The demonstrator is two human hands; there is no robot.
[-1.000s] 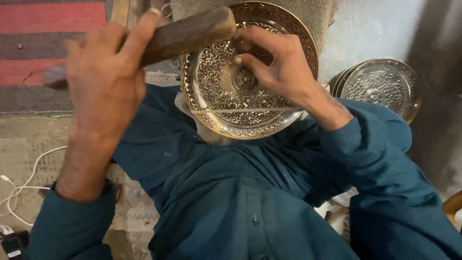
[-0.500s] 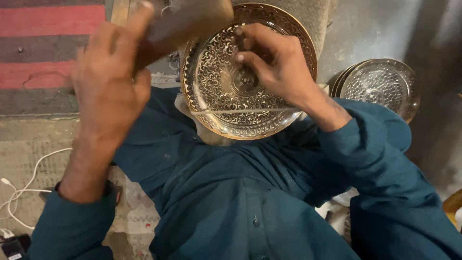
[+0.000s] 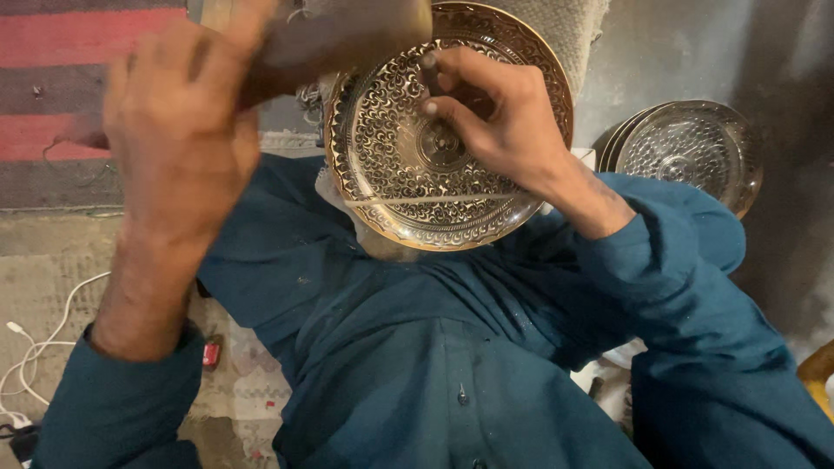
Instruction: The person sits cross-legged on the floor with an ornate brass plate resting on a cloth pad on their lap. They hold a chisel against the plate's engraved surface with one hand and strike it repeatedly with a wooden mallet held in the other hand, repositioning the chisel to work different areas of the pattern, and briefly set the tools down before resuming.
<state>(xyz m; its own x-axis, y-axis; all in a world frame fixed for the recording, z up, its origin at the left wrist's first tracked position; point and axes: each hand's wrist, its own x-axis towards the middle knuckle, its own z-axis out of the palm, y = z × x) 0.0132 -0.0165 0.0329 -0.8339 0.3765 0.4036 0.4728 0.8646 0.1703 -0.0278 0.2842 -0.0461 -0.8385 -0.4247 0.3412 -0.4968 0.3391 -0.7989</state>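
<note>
A round brass plate (image 3: 391,174) with dense engraved scrollwork rests tilted against my lap. My right hand (image 3: 512,122) lies on its centre, fingers pinched on a small dark punch (image 3: 429,73) that stands against the metal. My left hand (image 3: 182,130) is raised at the left, blurred by motion. It grips a wooden-handled mallet (image 3: 347,35), whose head hangs over the plate's upper left rim, close to the punch. Both teal sleeves reach up from the bottom of the view.
A stack of silvery engraved plates (image 3: 695,148) leans at the right by a grey wall. A red-striped rug (image 3: 87,52) lies at the top left, a white cable (image 3: 43,347) and a small red object (image 3: 211,352) on the floor at the lower left.
My left hand has swung the mallet from lying across above the plate to a steeper tilt, its head nearer the punch. My right hand and the plate have barely moved.
</note>
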